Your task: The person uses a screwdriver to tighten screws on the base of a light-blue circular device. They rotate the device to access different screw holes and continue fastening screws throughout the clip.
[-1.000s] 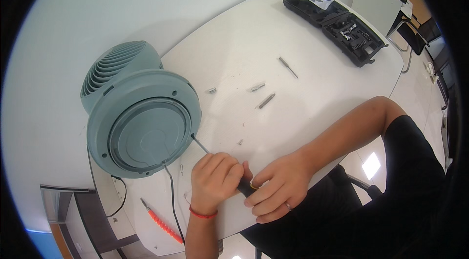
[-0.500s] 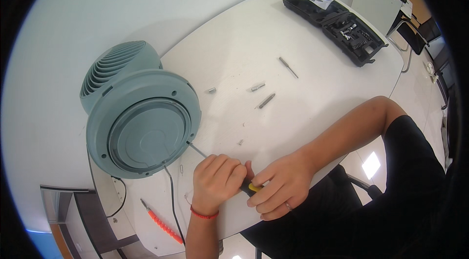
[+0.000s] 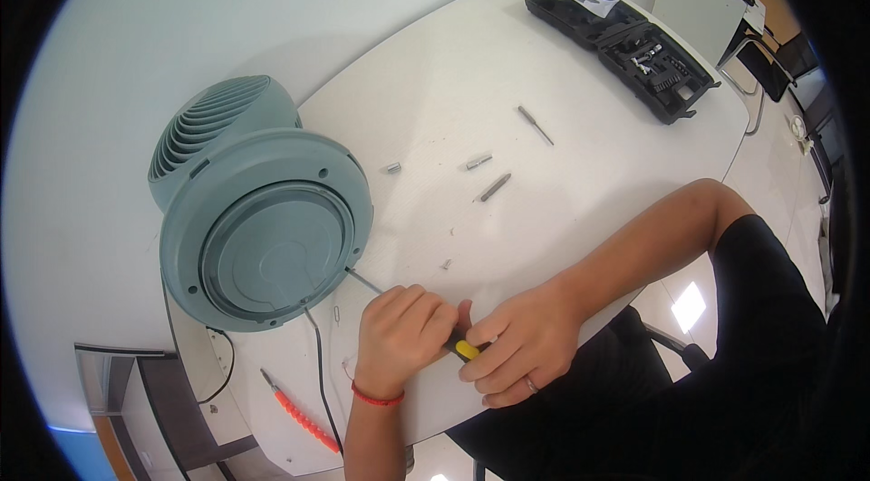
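Note:
A grey-green desk fan [image 3: 272, 245] lies on its side at the left, its round base turned toward me. A screwdriver with a black and yellow handle [image 3: 466, 350] points at it, the metal shaft's tip at a slot in the base's lower right rim. How deep the tip sits I cannot tell. My left hand [image 3: 405, 336], with a red cord at the wrist, is closed round the front of the screwdriver. My right hand [image 3: 530, 345], wearing a ring, has its fingers closed on the rear of the handle, partly hiding it.
A power cord [image 3: 320, 372] runs from the base to the table's near edge. Beside it lies a red flexible shaft [image 3: 304, 419]. Several bits and sockets, including a dark bit [image 3: 494, 186], lie mid-table. An open black tool case [image 3: 648, 64] stands at the far right.
More of the yellow on the screwdriver's handle shows now between my hands. The shaft has shifted very slightly at the rim. The fan and loose parts stay put.

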The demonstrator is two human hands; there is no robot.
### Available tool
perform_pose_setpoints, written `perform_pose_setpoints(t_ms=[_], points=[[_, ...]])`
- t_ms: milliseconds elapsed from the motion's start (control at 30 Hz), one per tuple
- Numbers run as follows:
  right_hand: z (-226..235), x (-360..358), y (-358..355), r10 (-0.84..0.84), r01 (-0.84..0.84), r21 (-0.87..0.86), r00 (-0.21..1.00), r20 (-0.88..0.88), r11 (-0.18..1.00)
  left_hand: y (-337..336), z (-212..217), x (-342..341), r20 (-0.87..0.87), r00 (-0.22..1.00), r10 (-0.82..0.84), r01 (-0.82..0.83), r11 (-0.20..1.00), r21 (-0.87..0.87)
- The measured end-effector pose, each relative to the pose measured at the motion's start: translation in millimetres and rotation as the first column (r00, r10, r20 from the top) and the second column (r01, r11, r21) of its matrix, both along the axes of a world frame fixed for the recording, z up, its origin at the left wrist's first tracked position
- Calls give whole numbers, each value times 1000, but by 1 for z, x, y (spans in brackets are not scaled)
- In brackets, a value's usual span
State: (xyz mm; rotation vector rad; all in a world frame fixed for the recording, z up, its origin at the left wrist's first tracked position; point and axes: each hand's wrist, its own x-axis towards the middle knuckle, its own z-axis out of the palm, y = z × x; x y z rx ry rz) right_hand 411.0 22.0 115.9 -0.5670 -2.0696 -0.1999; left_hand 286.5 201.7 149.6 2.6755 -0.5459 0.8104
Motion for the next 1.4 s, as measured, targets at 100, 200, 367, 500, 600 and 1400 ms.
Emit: perform_pose_setpoints(t_ms=[100,200,367,500,600,1400], points=[[-2,0,1,-18,18,14,1000,14,1000,0,1,0,-17,1000,-1,1,1000,11],[-1,0,2,-37,36,27,999,26,999,0,1,1,-28,1000,-2,3,1000,8],[-2,-1,3,-54,53,40,998,38,998,0,0,0,-28,1000,1,-1,1000,-2],[1,0,1,-40,40,38,999,13,998,0,-2,1,-19,1000,-8,8,1000,-6],[3,1,1,-33,34,52,999,-11,998,1,-1,0,3,1000,-22,22,1000,6],[7,-1,-2,-53,65,125,994,-94,990,-4,1,-3,97,993,-63,63,998,6]])
